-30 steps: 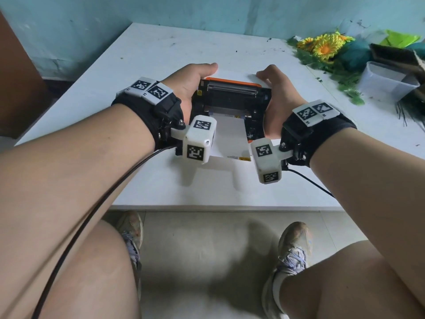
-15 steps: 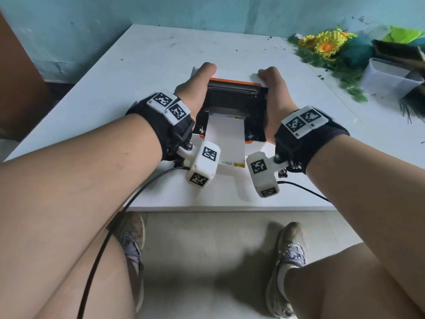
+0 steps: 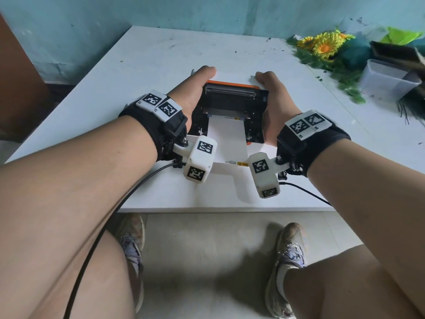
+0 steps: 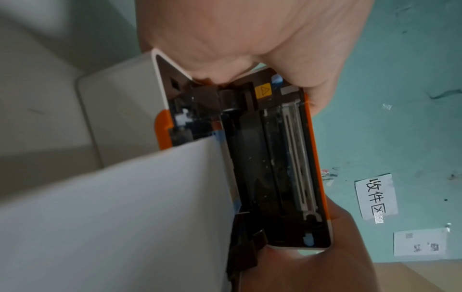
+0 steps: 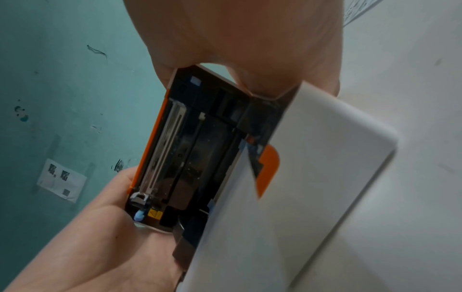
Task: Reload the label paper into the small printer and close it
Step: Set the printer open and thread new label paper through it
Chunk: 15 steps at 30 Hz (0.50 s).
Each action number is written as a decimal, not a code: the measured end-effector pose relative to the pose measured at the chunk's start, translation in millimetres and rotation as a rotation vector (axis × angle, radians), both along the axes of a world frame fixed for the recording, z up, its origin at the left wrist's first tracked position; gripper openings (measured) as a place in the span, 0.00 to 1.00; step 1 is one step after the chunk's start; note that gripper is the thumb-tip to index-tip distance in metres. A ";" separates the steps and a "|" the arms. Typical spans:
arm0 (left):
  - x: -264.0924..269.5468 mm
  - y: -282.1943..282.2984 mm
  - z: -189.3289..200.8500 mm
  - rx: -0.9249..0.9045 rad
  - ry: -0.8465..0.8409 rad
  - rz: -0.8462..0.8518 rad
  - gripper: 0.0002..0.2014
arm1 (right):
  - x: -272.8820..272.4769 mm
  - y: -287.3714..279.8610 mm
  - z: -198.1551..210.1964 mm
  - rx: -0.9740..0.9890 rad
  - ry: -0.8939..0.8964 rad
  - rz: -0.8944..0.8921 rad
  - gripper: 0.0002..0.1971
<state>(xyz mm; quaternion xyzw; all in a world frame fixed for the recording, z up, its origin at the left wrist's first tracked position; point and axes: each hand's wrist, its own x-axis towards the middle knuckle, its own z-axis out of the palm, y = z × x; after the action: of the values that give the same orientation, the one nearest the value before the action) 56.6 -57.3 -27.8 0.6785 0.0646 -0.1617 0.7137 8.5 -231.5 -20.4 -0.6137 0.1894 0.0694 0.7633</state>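
The small white printer (image 3: 255, 148) with orange trim sits near the table's front edge, its lid (image 3: 231, 101) raised and the black inside facing me. My left hand (image 3: 195, 88) grips the lid's left side and my right hand (image 3: 274, 93) grips its right side, thumbs in front and fingers hidden behind. A white strip of label paper (image 3: 226, 140) runs out of the open bay toward me. In the left wrist view the left hand (image 4: 250, 39) pinches the lid (image 4: 270, 158) above the paper (image 4: 112, 217). The right wrist view shows the right hand (image 5: 237, 39) on the lid (image 5: 190, 154).
Artificial sunflowers and leaves (image 3: 322, 47) lie at the back right, with a clear plastic box (image 3: 388, 79) beside them. The table (image 3: 142, 65) ends at a front edge (image 3: 218, 209) just behind my wrists. Paper labels (image 4: 375, 197) are stuck on the teal wall.
Both hands have kept hold of the lid's sides. My wrists have turned inward and come closer together. The lid and the paper strip look much the same.
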 end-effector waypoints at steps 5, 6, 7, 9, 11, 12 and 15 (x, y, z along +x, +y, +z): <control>0.8 1.1 0.5 -0.029 -0.008 -0.003 0.15 | 0.7 -1.1 -0.1 -0.019 -0.004 0.003 0.22; 0.6 0.6 0.2 -0.037 -0.013 -0.005 0.17 | 1.4 -2.7 -0.6 -0.010 -0.008 0.005 0.22; 0.5 0.4 0.1 -0.038 -0.017 -0.001 0.21 | 1.5 -5.2 -1.2 0.006 -0.012 0.014 0.24; -0.4 1.5 -0.1 -0.037 -0.020 0.014 0.25 | 1.1 -9.5 -2.4 0.046 -0.005 0.055 0.30; 0.9 3.0 -0.9 -0.060 -0.022 0.018 0.25 | -0.4 -11.9 -2.0 0.073 0.009 0.098 0.38; -1.5 3.2 0.8 -0.076 -0.028 0.009 0.21 | -1.4 -12.5 -1.1 0.085 0.010 0.112 0.39; -1.8 5.5 1.8 -0.104 -0.026 -0.007 0.12 | -2.3 -12.7 0.2 0.117 0.014 0.119 0.42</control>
<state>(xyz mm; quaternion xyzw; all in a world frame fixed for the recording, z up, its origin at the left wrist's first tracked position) 54.8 -51.8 -26.1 0.6428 0.0447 -0.1585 0.7481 6.2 -244.2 -20.2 -0.5776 0.1536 0.1300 0.7911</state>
